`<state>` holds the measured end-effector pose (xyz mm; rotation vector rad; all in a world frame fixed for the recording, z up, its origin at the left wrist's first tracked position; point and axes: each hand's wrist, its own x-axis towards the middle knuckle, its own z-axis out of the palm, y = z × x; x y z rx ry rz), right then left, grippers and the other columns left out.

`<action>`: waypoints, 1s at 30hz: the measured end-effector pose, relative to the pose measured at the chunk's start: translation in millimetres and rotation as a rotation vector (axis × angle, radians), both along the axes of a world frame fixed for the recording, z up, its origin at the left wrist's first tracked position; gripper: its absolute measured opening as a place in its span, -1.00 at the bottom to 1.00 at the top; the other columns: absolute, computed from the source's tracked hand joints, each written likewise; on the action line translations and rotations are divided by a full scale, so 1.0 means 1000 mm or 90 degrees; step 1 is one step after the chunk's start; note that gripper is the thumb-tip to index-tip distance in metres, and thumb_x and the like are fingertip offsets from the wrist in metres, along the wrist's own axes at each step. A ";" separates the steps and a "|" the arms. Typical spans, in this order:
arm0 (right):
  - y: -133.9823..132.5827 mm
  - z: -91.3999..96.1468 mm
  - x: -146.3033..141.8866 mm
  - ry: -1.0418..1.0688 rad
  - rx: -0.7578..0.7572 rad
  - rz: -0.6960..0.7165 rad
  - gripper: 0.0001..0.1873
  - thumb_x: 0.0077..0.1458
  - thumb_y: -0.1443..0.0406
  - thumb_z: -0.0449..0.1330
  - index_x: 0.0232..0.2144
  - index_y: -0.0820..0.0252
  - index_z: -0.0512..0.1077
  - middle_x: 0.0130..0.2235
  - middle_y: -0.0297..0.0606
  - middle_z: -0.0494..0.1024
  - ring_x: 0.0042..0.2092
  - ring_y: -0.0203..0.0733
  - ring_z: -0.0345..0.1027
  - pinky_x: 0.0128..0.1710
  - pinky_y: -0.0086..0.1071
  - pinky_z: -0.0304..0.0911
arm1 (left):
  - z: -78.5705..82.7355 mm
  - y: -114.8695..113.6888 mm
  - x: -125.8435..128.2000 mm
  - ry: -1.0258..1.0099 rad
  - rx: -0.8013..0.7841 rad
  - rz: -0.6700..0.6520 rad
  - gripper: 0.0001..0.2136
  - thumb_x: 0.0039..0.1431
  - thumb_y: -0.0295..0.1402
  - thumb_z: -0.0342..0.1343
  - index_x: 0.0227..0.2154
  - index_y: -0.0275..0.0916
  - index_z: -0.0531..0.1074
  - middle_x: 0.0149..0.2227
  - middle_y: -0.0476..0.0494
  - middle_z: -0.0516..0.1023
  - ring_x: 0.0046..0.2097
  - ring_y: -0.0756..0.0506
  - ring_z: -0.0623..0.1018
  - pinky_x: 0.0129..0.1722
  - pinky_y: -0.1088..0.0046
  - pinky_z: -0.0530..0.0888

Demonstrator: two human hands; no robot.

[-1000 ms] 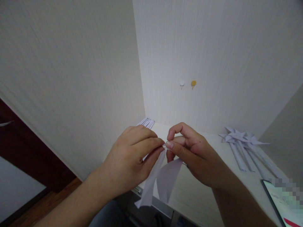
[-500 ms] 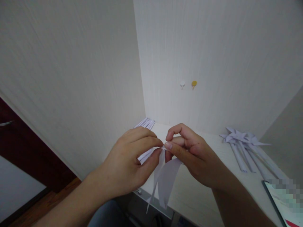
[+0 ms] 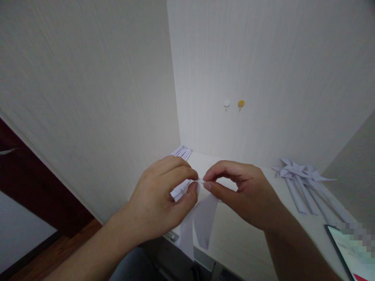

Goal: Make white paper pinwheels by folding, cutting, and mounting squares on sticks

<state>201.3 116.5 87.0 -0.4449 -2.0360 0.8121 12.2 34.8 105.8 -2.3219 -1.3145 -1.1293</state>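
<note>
Both my hands meet above the near edge of a pale desk (image 3: 249,246). My left hand (image 3: 159,195) pinches the top of a white paper strip (image 3: 202,222) between thumb and forefinger. My right hand (image 3: 244,195) pinches the same small folded tip from the right, thumb and forefinger closed on it. Two loose tails of the paper strip hang down below my fingers, past the desk's front edge. Behind my left hand lies a stack of white paper strips (image 3: 181,152), partly hidden by it.
Several folded paper pieces with pointed heads and long stems (image 3: 301,179) lie at the desk's right. A phone or tablet (image 3: 348,249) with a lit screen rests at the lower right. Pale panels enclose the desk; two small round pins (image 3: 233,104) sit on the back panel.
My right hand has rolled so its fingers flatten over the tip. The hanging paper tails have swung slightly and drawn closer together. Both hands stay in the same spot.
</note>
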 end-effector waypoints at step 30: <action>0.072 -0.019 0.058 0.124 -0.295 -0.016 -0.67 0.00 0.23 0.42 -0.18 0.14 0.45 -0.44 -0.44 0.51 -0.42 -0.33 0.36 -0.41 -0.45 0.22 | -0.044 0.131 0.054 -0.114 0.011 -0.128 -0.95 0.22 -0.42 0.16 -0.32 -0.13 0.49 -0.32 -0.02 0.56 -0.27 -0.07 0.54 -0.26 0.38 0.46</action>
